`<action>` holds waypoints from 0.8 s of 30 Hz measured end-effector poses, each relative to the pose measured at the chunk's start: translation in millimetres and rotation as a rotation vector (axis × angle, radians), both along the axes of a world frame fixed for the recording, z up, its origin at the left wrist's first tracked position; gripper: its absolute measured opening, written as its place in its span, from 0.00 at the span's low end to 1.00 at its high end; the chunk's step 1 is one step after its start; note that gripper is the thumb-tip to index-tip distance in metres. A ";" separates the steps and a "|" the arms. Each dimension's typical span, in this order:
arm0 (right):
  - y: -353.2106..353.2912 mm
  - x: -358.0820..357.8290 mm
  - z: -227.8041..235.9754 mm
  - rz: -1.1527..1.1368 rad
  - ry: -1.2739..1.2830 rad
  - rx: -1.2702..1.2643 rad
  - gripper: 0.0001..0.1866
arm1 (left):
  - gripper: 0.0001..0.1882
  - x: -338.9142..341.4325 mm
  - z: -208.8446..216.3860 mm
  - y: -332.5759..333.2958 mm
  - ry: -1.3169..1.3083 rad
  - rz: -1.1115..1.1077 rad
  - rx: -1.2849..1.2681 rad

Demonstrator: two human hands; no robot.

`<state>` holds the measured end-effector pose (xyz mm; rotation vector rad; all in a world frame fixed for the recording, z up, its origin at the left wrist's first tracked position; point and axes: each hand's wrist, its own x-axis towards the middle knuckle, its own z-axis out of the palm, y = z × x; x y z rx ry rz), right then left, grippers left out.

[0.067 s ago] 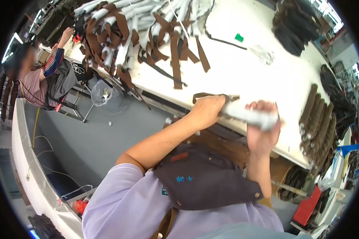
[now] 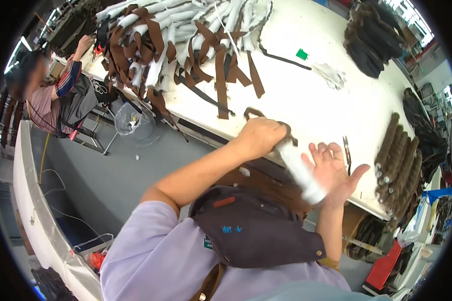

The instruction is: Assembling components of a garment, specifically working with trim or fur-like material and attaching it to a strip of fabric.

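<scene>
My left hand (image 2: 261,138) is closed around the end of a white padded roll (image 2: 300,170), with a dark brown strip (image 2: 253,113) looping out above the fist. From that fist the roll slants down to the right, blurred by motion. My right hand (image 2: 334,170) is open, palm up with spread fingers, beside the roll's lower part; whether they touch is unclear. Just past its fingers, small snips (image 2: 346,149) lie on the white table (image 2: 306,113).
A heap of similar white rolls with brown straps (image 2: 186,40) covers the table's far left. Brown furry rolls (image 2: 397,165) lie at the right, dark furry pieces (image 2: 371,40) at the far right. A person (image 2: 45,100) sits at left near a lined bin (image 2: 134,123).
My right hand has let go of the white roll and spread its fingers. The roll's free end has swung downward, while my left hand keeps its hold. The snips now show.
</scene>
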<state>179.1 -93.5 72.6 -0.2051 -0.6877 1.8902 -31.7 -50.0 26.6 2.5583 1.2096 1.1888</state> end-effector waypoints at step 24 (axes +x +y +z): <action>-38.9 -12.0 -61.0 0.216 0.017 -0.801 0.05 | 0.10 62.9 -39.8 136.0 0.672 -0.271 -0.168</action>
